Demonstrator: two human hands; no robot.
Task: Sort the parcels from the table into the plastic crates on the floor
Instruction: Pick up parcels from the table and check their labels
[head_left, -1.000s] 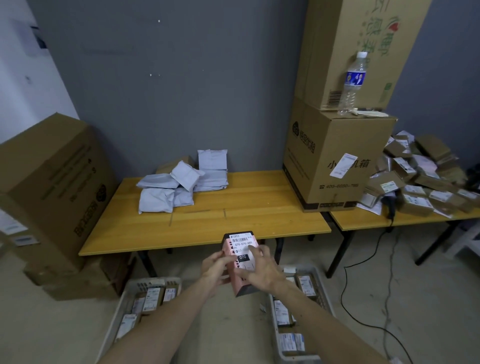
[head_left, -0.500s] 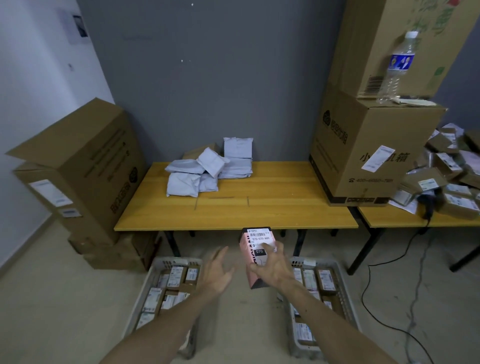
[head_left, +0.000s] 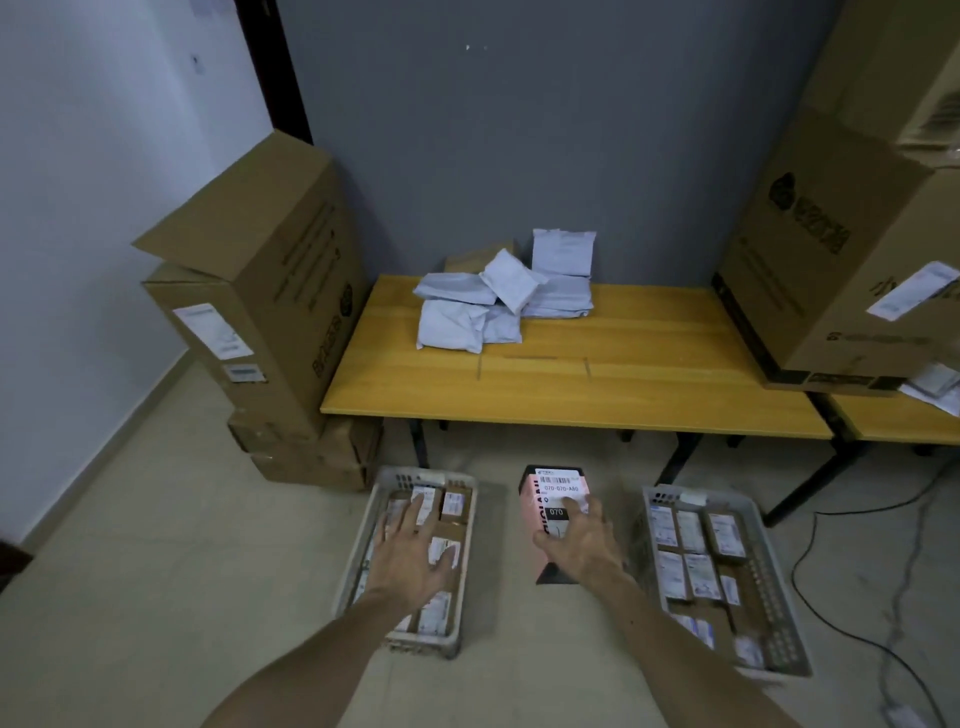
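I am at the dropping step. My right hand (head_left: 582, 540) grips the pink parcel (head_left: 550, 493) upright, fingers curled over its labelled face and thumb round its side, in the air above the bare strip of floor between the two crates. My left hand (head_left: 415, 551) is wide, its fingers spread and holding nothing, over the left crate (head_left: 410, 475); I cannot tell whether it touches the boxes inside. The label reads 070, so I judge the next move is to pick the matching crate and lower the parcel into a gap. The right crate (head_left: 774, 587) lies just beside my right hand, and the left one is across from it under my other hand. Both are already packed with small labelled boxes, so free room is tight and the tall parcel may have to lie flat. Ahead of both hands stands the bench (head_left: 623, 384) with a heap of grey mailer bags (head_left: 498, 301) to be sorted. A large carton (head_left: 841, 270) stands on the bench's far right end, stacked cartons (head_left: 270, 291) stand on the floor beyond my left hand, and a black cable (head_left: 831, 587) trails past the right crate.
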